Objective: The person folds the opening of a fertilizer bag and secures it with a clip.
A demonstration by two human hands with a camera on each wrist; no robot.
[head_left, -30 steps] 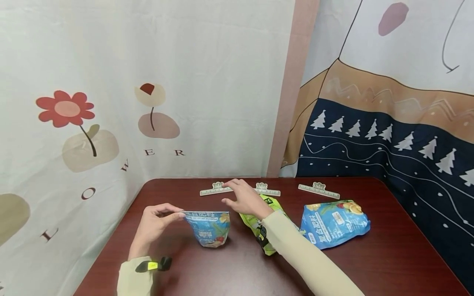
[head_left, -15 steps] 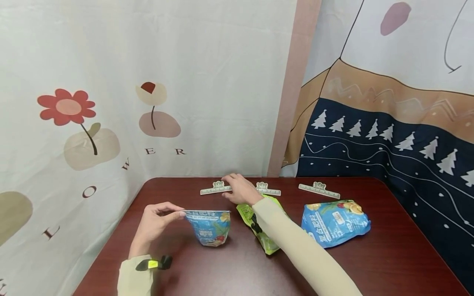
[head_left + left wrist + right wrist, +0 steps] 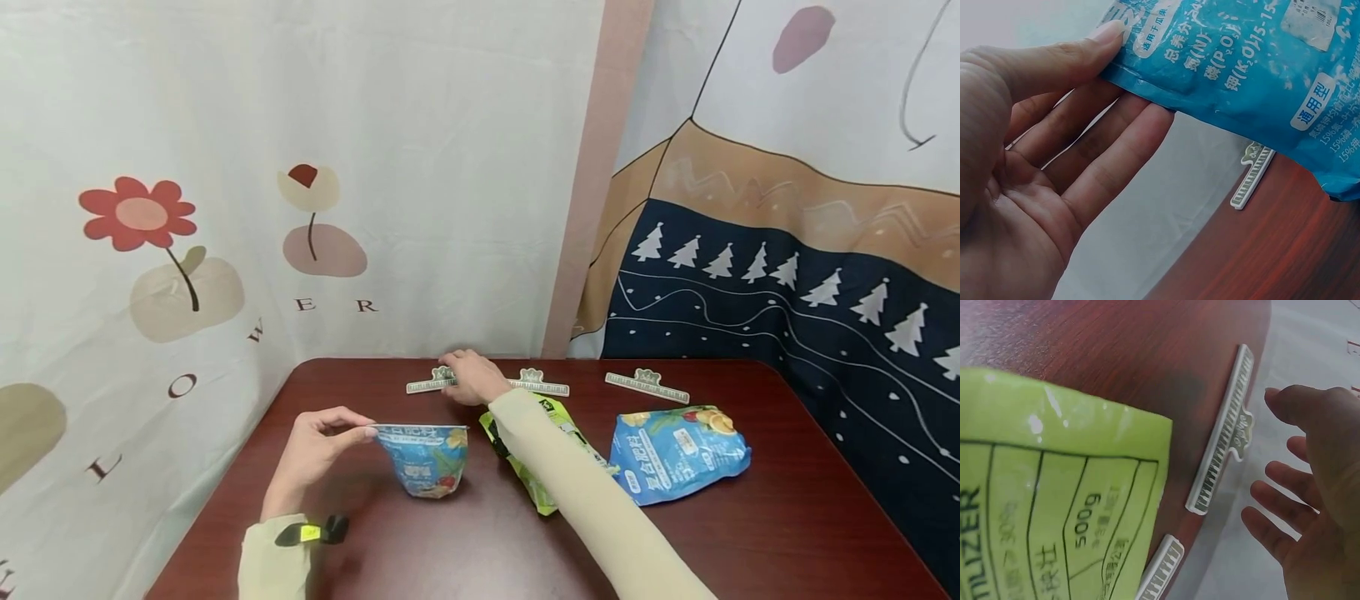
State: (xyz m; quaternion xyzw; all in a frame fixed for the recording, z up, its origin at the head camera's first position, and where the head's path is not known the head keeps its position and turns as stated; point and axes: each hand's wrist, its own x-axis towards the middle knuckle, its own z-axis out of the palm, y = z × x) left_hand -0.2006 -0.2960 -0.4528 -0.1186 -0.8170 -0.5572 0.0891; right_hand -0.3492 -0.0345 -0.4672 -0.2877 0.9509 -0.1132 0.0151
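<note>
My left hand (image 3: 318, 454) pinches the top left corner of a small blue fertilizer bag (image 3: 425, 462), whose top edge is folded straight. In the left wrist view the thumb lies on the bag's printed face (image 3: 1229, 69) and the fingers go behind it. My right hand (image 3: 474, 379) reaches over the far side of the table beside the leftmost long bulldog clip (image 3: 423, 387). The right wrist view shows its thumb and fingers spread, apart from that piano-key-patterned clip (image 3: 1225, 437). Beneath the right forearm lies a green fertilizer bag (image 3: 536, 483), partly hidden by the sleeve.
Two more long clips lie along the far edge, the middle clip (image 3: 547, 388) and the right clip (image 3: 647, 386). Another blue bag (image 3: 678, 454) lies flat at the right. The dark red table (image 3: 795, 517) meets a printed curtain (image 3: 450, 208) behind it.
My right hand has moved left and slightly away from me, to the leftmost clip. The left hand and its blue bag stay nearly still.
</note>
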